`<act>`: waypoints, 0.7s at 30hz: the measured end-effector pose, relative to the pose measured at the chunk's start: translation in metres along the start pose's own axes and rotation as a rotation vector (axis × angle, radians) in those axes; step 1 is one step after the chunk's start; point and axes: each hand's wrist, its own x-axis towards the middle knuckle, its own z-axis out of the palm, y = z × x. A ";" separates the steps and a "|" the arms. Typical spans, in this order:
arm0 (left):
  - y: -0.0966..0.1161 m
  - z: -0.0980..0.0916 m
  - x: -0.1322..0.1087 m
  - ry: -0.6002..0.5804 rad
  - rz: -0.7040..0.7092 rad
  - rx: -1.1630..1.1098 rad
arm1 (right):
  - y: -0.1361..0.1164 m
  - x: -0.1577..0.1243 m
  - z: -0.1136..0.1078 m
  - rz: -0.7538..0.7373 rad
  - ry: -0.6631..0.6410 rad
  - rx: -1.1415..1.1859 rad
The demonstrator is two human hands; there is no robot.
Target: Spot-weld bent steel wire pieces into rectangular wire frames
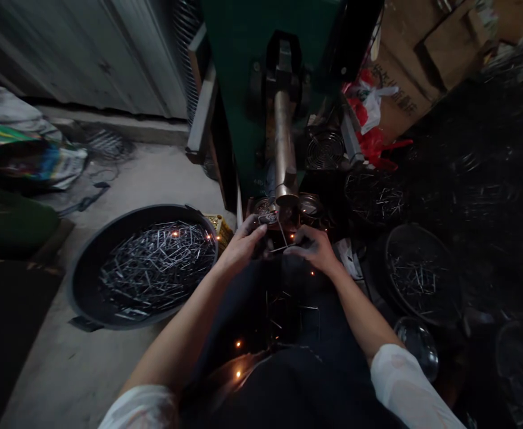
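Observation:
In the middle, my right hand (313,247) is closed in a pinch at the end of a thin bent metal rod (282,233), just below the machine's thick metal arm (283,149). My left hand (242,243) is closed beside it on the left, its fingertips at the foot of the machine. What those dark fingertips grip is too dim to make out. Orange sparks (238,344) are scattered around my hands and down over my lap. A few bent rods (310,308) lie on the dark cloth below.
Left of me stands a wide black basin (83,253) with many metal rods (158,265), next to a yellow crate (219,229). The green machine body (239,65) rises ahead. On the right are a dark bucket (449,268) holding rods, red plastic bags (377,146) and cardboard boxes (404,77).

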 end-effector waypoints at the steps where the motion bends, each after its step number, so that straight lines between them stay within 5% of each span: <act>1: 0.003 -0.001 0.006 0.017 0.004 0.007 | 0.002 0.004 -0.001 0.029 0.017 0.029; 8: 0.016 -0.010 0.042 0.086 0.009 0.011 | 0.008 0.029 0.000 0.154 0.024 0.201; 21: 0.021 -0.017 0.058 0.139 -0.004 -0.011 | 0.011 0.048 0.016 0.123 0.084 0.252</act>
